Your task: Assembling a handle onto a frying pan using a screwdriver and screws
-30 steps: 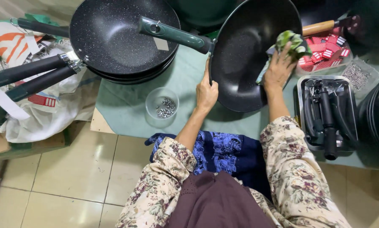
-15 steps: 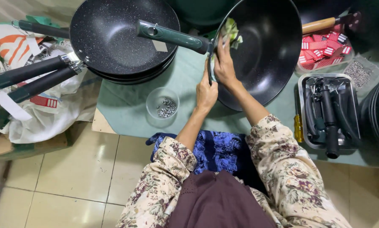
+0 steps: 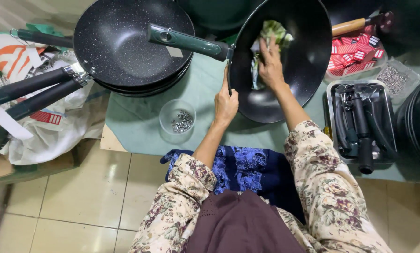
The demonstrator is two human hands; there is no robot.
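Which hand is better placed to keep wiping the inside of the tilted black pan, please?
Probably the right hand: it presses the green cloth inside the black pan, while the left hand grips the rim.

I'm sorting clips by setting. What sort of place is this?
Probably a small cookware assembly or packing workspace, not a home kitchen: a stack of black speckled non-stick pans, a metal tray of loose black handles and a clear plastic cup of small metal screws sit on a low green-covered table.
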